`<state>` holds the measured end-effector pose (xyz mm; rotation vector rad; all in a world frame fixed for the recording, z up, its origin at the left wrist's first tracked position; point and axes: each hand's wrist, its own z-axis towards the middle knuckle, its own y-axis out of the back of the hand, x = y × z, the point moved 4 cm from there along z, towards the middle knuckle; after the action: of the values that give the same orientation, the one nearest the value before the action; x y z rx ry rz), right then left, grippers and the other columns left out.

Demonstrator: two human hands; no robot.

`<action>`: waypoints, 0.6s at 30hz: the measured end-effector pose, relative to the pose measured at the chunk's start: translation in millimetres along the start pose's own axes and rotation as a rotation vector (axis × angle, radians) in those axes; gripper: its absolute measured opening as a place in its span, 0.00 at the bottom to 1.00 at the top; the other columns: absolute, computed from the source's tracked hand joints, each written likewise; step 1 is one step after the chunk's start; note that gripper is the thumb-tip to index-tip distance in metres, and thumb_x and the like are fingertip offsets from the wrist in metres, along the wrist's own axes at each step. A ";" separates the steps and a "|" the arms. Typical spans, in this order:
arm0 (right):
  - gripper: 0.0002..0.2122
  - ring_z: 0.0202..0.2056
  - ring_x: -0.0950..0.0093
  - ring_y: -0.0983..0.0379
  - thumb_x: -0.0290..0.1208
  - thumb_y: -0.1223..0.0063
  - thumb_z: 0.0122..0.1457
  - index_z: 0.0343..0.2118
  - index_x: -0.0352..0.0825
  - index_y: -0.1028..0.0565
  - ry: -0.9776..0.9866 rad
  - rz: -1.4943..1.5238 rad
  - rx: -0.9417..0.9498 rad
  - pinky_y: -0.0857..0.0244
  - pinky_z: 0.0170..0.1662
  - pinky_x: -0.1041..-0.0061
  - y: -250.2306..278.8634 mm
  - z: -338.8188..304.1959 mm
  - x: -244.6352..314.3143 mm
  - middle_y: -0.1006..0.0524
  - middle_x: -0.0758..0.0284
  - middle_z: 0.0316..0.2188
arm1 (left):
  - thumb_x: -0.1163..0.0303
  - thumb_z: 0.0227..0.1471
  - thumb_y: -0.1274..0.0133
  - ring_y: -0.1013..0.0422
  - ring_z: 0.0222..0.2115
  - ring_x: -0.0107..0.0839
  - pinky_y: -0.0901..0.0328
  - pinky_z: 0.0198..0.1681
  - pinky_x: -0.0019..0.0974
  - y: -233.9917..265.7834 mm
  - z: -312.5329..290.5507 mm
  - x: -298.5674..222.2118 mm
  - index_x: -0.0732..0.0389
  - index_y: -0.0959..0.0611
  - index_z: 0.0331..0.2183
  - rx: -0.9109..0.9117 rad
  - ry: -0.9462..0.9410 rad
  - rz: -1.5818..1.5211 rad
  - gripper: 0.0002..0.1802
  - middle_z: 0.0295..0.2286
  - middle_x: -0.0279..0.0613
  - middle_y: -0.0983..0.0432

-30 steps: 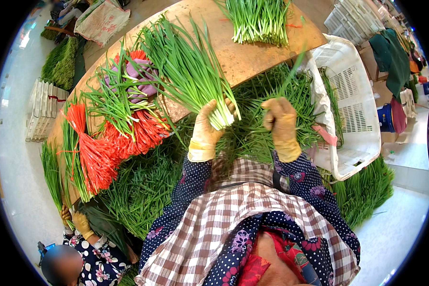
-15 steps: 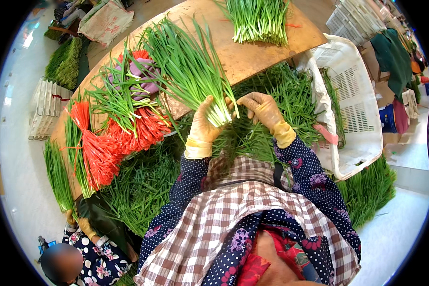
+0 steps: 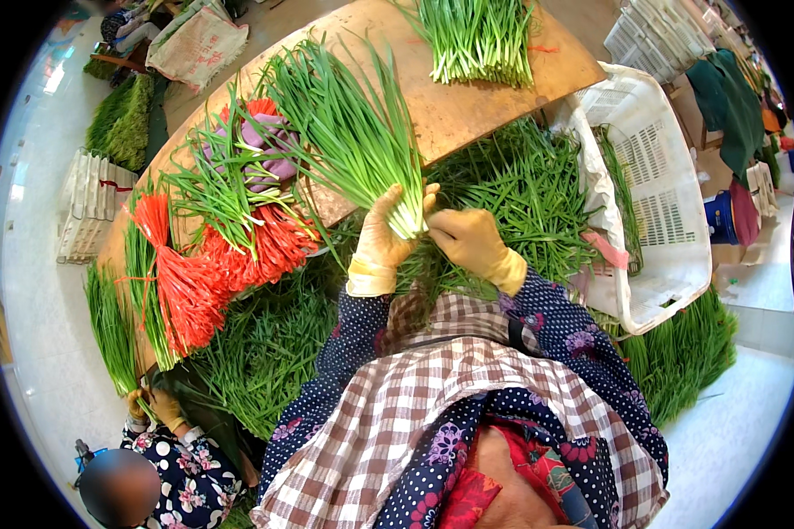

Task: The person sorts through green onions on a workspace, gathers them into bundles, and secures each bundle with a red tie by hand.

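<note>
My left hand [image 3: 382, 236], in a yellowish glove, is closed around the pale stem ends of a bunch of garlic chives [image 3: 357, 132]. The green leaves fan out up and to the left over the wooden table [image 3: 468, 119]. Close beside the stem ends is my right hand [image 3: 476, 242], also gloved, with its fingers bent together. What lies between those fingertips, if anything, is too small to make out. Below both hands, loose chives [image 3: 529, 194] cover the space between the table and my checked apron [image 3: 397, 379].
Red ties [image 3: 185, 295], loose chives and a purple cloth [image 3: 269, 150] lie on the table's left. A finished-looking chive bunch [image 3: 476, 40] sits at its far edge. To the right stands a white plastic crate [image 3: 662, 203]. A co-worker [image 3: 181, 467] handles chives at lower left.
My right hand has moved slightly down and left, its fingers drawing together against the stem ends. My left hand keeps its hold on the bunch, which has shifted slightly.
</note>
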<state>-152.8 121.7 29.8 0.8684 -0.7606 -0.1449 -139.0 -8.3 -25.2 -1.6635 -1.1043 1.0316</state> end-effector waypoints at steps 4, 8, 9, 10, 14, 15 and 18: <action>0.07 0.18 0.72 0.27 0.32 0.49 0.52 0.23 0.35 0.24 -0.140 0.403 0.322 0.35 0.22 0.75 18.3 -37.5 -5.4 0.25 0.63 0.18 | 0.64 0.50 0.51 0.25 0.31 0.37 0.44 0.53 0.51 -12.9 -8.6 0.9 0.70 0.35 0.49 0.062 0.033 -0.045 0.27 0.42 0.56 0.30; 0.17 0.24 0.74 0.27 0.41 0.44 0.50 0.37 0.33 0.25 -0.440 0.269 0.354 0.34 0.29 0.77 36.1 -44.9 -33.5 0.23 0.63 0.24 | 0.69 0.50 0.49 0.25 0.27 0.32 0.38 0.47 0.48 -1.1 -5.3 -0.7 0.66 0.33 0.48 0.036 0.060 -0.003 0.24 0.37 0.48 0.26; 0.20 0.26 0.74 0.27 0.42 0.44 0.49 0.41 0.34 0.26 -0.565 0.350 0.278 0.34 0.30 0.78 42.4 -39.4 -35.6 0.23 0.63 0.25 | 0.70 0.49 0.48 0.26 0.26 0.31 0.35 0.45 0.46 0.3 -4.7 -0.2 0.65 0.33 0.48 0.013 0.075 0.008 0.24 0.35 0.46 0.25; 0.27 0.30 0.75 0.27 0.43 0.44 0.50 0.50 0.33 0.33 -0.624 0.392 0.236 0.35 0.33 0.79 48.7 -24.4 -37.5 0.23 0.62 0.27 | 0.72 0.48 0.47 0.27 0.25 0.28 0.32 0.40 0.42 0.2 -2.7 1.5 0.66 0.34 0.49 0.002 0.067 0.048 0.25 0.31 0.42 0.24; 0.36 0.37 0.72 0.28 0.48 0.45 0.49 0.57 0.33 0.45 -0.731 0.924 0.321 0.32 0.38 0.78 11.9 32.3 -39.4 0.29 0.60 0.44 | 0.75 0.47 0.47 0.28 0.21 0.26 0.30 0.25 0.30 -4.6 -6.3 3.4 0.65 0.25 0.36 -0.072 -0.019 0.256 0.11 0.25 0.39 0.25; 0.38 0.39 0.72 0.28 0.49 0.45 0.49 0.58 0.33 0.47 -0.729 1.029 0.401 0.31 0.38 0.78 -5.4 40.4 -40.0 0.31 0.59 0.47 | 0.75 0.45 0.46 0.28 0.20 0.26 0.30 0.23 0.31 -14.3 -12.9 3.7 0.66 0.25 0.35 -0.094 -0.083 0.378 0.11 0.24 0.39 0.26; 0.43 0.47 0.65 0.35 0.42 0.34 0.39 0.58 0.35 0.47 -0.557 1.132 0.375 0.41 0.52 0.69 -22.7 62.2 -8.0 0.33 0.57 0.48 | 0.73 0.44 0.46 0.28 0.22 0.29 0.30 0.22 0.31 1.8 -11.9 10.5 0.67 0.27 0.38 -0.153 -0.090 0.618 0.17 0.27 0.41 0.27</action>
<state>-195.4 70.5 34.0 0.6279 -1.7357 0.8149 -124.6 -1.2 -25.3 -2.1683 -0.7430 1.4426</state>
